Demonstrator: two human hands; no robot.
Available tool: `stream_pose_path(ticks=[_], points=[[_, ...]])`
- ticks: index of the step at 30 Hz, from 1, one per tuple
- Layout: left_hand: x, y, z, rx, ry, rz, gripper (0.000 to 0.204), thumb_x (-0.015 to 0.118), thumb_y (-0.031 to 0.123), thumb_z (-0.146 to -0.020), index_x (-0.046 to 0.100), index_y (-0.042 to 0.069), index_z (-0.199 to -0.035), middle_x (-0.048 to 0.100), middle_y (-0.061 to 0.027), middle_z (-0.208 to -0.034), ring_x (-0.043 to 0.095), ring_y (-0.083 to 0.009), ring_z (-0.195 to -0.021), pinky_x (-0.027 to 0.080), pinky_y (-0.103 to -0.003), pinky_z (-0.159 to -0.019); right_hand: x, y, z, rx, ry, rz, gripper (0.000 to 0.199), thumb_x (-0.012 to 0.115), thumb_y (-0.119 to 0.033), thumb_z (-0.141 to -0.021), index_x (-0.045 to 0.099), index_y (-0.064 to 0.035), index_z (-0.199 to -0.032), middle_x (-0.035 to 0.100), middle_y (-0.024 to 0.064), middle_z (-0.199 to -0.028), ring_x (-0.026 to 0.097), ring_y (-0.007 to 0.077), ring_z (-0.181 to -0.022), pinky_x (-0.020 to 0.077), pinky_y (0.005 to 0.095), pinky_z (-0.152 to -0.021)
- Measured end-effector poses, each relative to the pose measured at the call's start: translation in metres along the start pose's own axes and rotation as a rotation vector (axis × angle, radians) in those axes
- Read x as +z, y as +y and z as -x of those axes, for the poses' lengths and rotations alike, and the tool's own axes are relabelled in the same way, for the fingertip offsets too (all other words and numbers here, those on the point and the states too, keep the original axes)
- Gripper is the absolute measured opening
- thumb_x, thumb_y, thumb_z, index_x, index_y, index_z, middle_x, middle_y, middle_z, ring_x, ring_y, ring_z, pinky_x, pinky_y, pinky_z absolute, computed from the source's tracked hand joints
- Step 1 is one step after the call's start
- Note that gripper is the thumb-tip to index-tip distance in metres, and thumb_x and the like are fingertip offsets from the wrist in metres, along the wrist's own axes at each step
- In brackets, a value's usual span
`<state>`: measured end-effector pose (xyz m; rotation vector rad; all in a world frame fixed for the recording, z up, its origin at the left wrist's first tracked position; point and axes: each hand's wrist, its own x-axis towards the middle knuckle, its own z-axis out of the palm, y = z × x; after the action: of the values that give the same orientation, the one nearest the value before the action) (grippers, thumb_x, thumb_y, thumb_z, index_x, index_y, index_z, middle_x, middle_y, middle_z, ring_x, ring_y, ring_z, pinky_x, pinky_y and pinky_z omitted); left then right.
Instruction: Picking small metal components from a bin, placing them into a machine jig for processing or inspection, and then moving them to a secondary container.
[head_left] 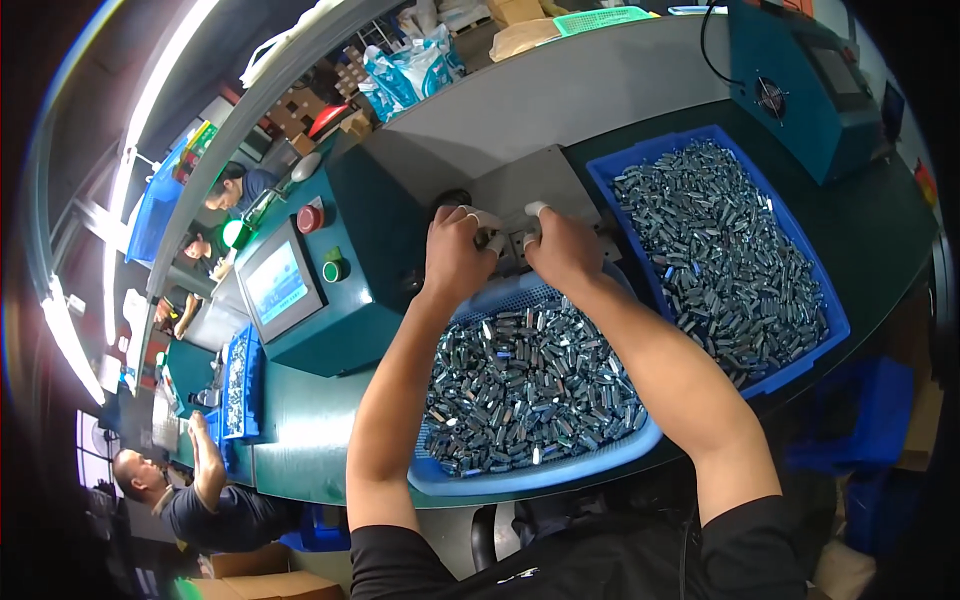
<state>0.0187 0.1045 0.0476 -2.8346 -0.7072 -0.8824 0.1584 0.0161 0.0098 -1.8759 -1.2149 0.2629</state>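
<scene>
Both arms reach forward over a light-blue mesh basket (530, 483) heaped with small shiny metal parts (530, 380). My left hand (458, 255) is closed, fingers curled at a grey metal fixture (530, 185) on the bench. Beside it, my right hand (565, 250) is pinched closed at the same fixture. White coverings show on some fingertips of both hands. Whatever lies between the fingers is too small and too hidden to name. To the right stands a blue tray (776, 378), full of similar metal parts (715, 240).
At the left is a dark-green machine (345, 270) with a screen (272, 285), a red button (309, 218) and a green button (334, 270). Another machine (805, 95) stands far right. People (235, 510) work at the left along the green bench (310, 425), near a blue tray (240, 385).
</scene>
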Motion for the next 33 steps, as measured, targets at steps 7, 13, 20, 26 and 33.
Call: stream_pose_path(ticks=[7,13,20,26,33], points=[[-0.003,-0.006,0.001,-0.105,-0.156,0.108,0.02,0.069,0.007,-0.067,0.07,0.008,-0.087,0.066,-0.011,-0.087,0.057,-0.0296,-0.092,0.047,-0.037,-0.082,0.0,0.005,-0.003,-0.016,-0.035,-0.045,0.033,0.062,-0.019,-0.077,0.064,-0.0103,-0.109,0.067,0.0169,-0.081,0.064,0.0353,-0.083,0.0503,0.0443,-0.075],[0.006,-0.01,-0.003,-0.083,-0.118,0.192,0.019,0.069,0.007,-0.069,0.071,0.009,-0.088,0.067,-0.0094,-0.088,0.057,-0.0298,-0.093,0.046,-0.038,-0.082,-0.002,0.0,-0.006,0.007,-0.081,-0.023,0.03,0.061,-0.017,-0.075,0.065,-0.0066,-0.103,0.067,0.0195,-0.086,0.064,0.036,-0.087,0.0504,0.044,-0.079],[0.003,-0.005,0.004,-0.151,-0.121,0.015,0.019,0.066,0.008,-0.07,0.072,0.011,-0.088,0.067,-0.008,-0.086,0.055,-0.0284,-0.097,0.041,-0.04,-0.089,0.002,0.002,-0.005,-0.027,-0.087,0.042,0.032,0.063,-0.019,-0.077,0.064,-0.0076,-0.107,0.067,0.0171,-0.083,0.065,0.0336,-0.082,0.0501,0.042,-0.074],[-0.005,0.0,0.013,-0.034,-0.123,-0.062,0.025,0.062,0.007,-0.068,0.073,0.015,-0.089,0.064,-0.0054,-0.098,0.052,-0.0269,-0.101,0.04,-0.039,-0.088,0.002,0.002,-0.003,-0.032,-0.085,0.048,0.034,0.063,-0.019,-0.077,0.064,-0.0088,-0.11,0.068,0.016,-0.085,0.065,0.0336,-0.082,0.0503,0.0424,-0.075],[-0.014,0.082,0.062,-0.053,-0.459,0.02,0.016,0.066,0.022,-0.068,0.067,0.008,-0.077,0.065,-0.0107,-0.077,0.063,-0.0262,-0.08,0.047,-0.04,-0.074,0.017,0.016,-0.004,-0.293,0.101,-0.102,0.052,0.053,0.001,-0.073,0.053,-0.0073,-0.124,0.068,0.0149,-0.095,0.064,0.0309,-0.086,0.0495,0.0383,-0.076]])
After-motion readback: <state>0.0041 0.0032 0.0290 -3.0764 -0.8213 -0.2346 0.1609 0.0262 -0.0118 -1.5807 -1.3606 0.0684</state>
